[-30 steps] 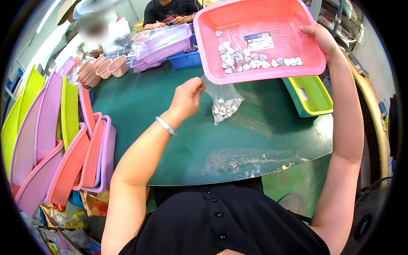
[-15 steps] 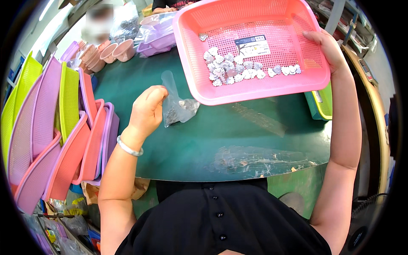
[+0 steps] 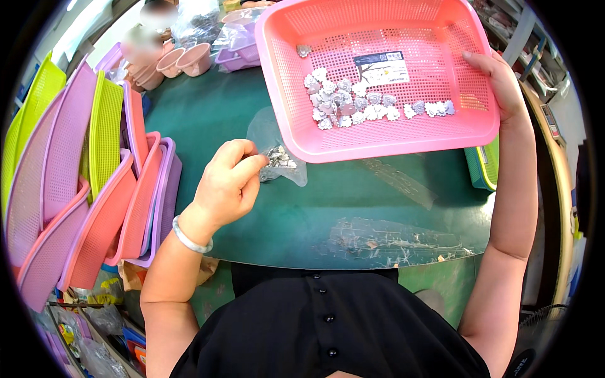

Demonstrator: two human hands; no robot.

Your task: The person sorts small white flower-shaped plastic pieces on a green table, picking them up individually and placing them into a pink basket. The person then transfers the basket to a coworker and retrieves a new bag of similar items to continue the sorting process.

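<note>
My right hand (image 3: 501, 85) grips the right rim of a pink perforated plastic basket (image 3: 384, 150), its thumb inside the wall and the other fingers hidden. The basket is tilted toward me above the table. Small greyish-white flower-shaped pieces (image 3: 340, 101) gather in its lower left part, with a short row to the right beside a printed label (image 3: 381, 68). My left hand (image 3: 230, 179) is closed in a pinch at the left edge of a clear plastic bag (image 3: 294, 173). Small silvery-grey bits (image 3: 278, 157) lie in the bag, left of and below the basket's corner.
Nested green, purple and coral baskets (image 3: 107, 170) stand along the left of the green table (image 3: 283, 220). Pinkish pots (image 3: 193, 60) and a purple basket (image 3: 239, 58) are at the back. A green basket (image 3: 482, 167) sits beyond my right forearm. Clear tape scraps (image 3: 391, 239) mark the tabletop.
My left hand has moved down and slightly right, from the bag's upper part to beside its contents. The bag has turned and shifted right. The pink basket stays in my right hand, slightly lower.
</note>
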